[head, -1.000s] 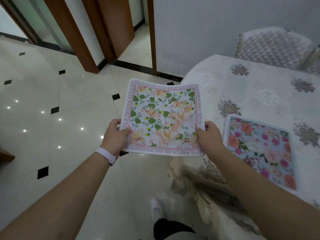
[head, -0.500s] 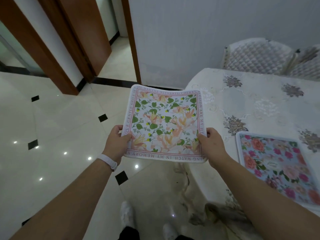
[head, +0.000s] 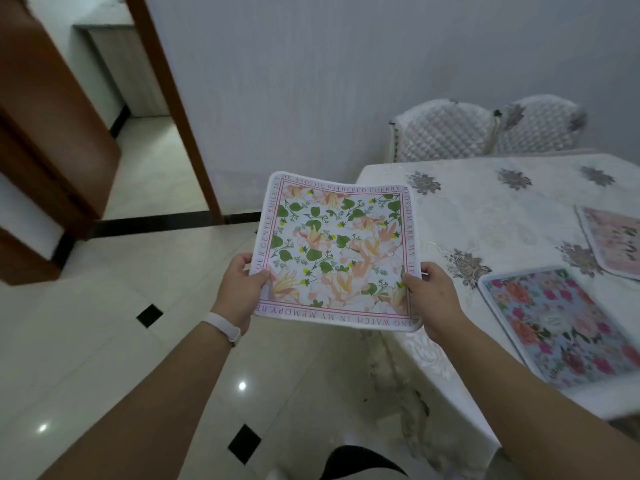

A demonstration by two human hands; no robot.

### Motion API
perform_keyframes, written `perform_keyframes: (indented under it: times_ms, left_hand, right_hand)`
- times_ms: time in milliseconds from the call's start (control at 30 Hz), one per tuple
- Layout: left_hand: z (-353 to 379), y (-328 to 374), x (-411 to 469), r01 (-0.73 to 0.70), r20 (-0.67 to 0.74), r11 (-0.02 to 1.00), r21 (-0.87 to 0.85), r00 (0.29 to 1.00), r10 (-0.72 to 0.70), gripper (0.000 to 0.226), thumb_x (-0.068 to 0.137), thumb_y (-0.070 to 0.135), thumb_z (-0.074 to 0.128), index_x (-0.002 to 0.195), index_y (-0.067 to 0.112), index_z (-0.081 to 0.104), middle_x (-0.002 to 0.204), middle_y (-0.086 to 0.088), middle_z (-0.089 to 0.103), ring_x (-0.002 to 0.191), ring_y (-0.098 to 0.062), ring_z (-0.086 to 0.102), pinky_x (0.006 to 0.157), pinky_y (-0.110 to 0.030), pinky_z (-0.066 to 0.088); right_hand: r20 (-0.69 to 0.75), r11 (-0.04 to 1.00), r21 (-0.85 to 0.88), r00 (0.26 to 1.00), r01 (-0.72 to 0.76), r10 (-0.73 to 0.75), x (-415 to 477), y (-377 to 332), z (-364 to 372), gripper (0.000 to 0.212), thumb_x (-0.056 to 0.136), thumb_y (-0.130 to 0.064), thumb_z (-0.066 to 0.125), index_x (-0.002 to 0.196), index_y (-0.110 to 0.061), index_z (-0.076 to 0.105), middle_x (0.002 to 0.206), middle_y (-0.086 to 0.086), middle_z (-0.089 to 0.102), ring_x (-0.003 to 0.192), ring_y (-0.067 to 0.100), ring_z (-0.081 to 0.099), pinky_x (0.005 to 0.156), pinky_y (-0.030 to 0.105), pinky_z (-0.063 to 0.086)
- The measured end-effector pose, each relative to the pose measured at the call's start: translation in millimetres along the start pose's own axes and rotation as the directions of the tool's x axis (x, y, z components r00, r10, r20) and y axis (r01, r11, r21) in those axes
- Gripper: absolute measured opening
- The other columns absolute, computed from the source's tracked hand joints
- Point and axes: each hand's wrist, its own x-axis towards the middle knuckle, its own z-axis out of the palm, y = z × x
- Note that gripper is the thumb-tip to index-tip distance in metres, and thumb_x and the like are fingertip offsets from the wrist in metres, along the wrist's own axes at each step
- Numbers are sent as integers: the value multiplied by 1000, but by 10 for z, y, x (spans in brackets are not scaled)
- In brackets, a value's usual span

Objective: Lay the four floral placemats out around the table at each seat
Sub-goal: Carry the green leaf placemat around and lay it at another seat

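Both my left hand & right hand grip the leafy placemat mid-frame, off the table. Two mats already down at right; next: set this at an empty seat.

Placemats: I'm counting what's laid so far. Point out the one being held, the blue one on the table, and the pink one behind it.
held placemat (head: pixel 337 251), head view, middle of its leafy print
blue placemat (head: pixel 561 327), head view, its flowered centre
pink placemat (head: pixel 614 240), head view, visible left part
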Motion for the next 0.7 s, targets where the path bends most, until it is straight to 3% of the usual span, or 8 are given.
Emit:
perform_keyframes:
  times_ms: [100,300,500,600,700]
  left_hand:
    - [101,138,333,14,64,998,55,998,-17,17,94,7,55,107,17,52,102,-5,71,78,-27,73,56,-42,60]
    - [548,340,1098,-3,197,997,73,980,-11,15,93,4,55,103,15,54,96,-5,72,77,-26,73,52,-38,59]
    - [1096,522,2063,-26,277,995,101,961,-3,12,92,1,56,101,9,55,90,-11,72,75,-26,73,56,-41,59]
    - [1405,690,2548,-22,295,990,139,955,-21,11,92,1,56,100,9,55,91,-14,71,84,-35,71,68,-50,59]
    - [1710,879,2976,-33,323,987,159,946,-21,10,92,0,56,98,8,54,86,-12,70,83,-33,71,58,-42,59]
  right_hand:
    - [-68,999,25,997,-22,24,139,-73,43,8,91,-14,58,95,-20,63,92,0,70,68,14,69,57,31,53]
    - [-181,995,81,981,-61,75,646,-123,91,10,92,-15,57,95,-21,63,89,-1,71,66,16,70,65,42,59]
    - [-260,988,125,958,-93,123,1478,-156,216,10,92,-15,56,92,-23,61,83,-4,69,55,5,66,49,26,49]
    - [-273,979,164,948,-123,165,1952,-281,269,8,93,-15,55,92,-21,61,82,-2,69,54,11,66,54,33,55]
    - [-281,974,189,943,-127,178,2372,-412,268,8,92,-14,55,92,-20,61,84,0,69,60,14,67,61,37,56]
